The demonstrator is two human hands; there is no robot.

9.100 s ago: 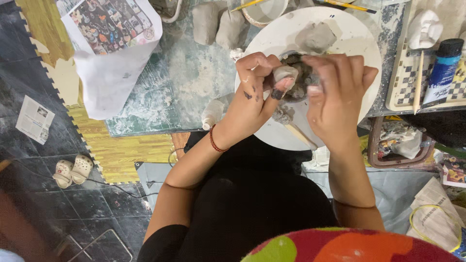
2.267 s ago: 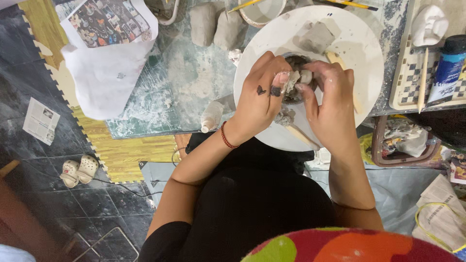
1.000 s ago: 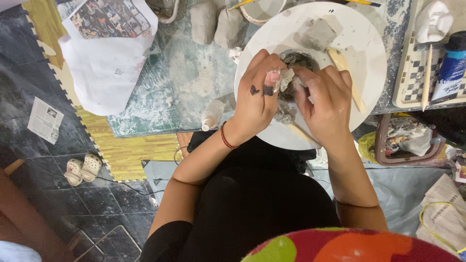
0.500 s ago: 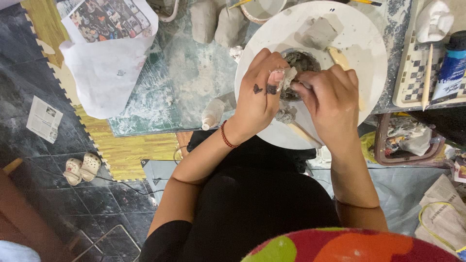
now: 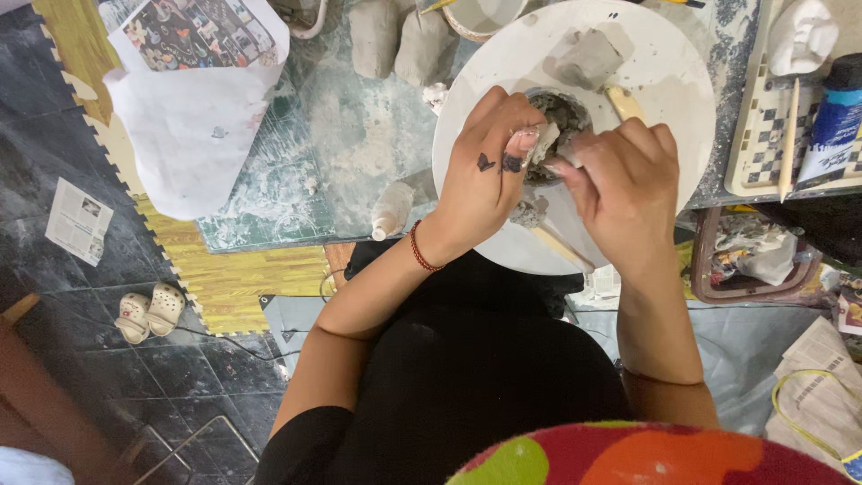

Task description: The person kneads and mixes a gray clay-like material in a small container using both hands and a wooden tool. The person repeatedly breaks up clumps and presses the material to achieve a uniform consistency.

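Hands meet over the round white turntable board (image 5: 664, 99) on the desk: left hand (image 5: 489, 166) and right hand (image 5: 624, 184) both pinch the small grey clay pot (image 5: 561, 117) near the board's centre; two grey clay lumps (image 5: 395, 40) lie left of the board.

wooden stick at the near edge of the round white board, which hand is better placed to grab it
Probably the right. The wooden stick lies just under the right hand, near its wrist. The left hand is farther left, its fingers pressed on the small grey clay pot. Both hands are on the clay now.
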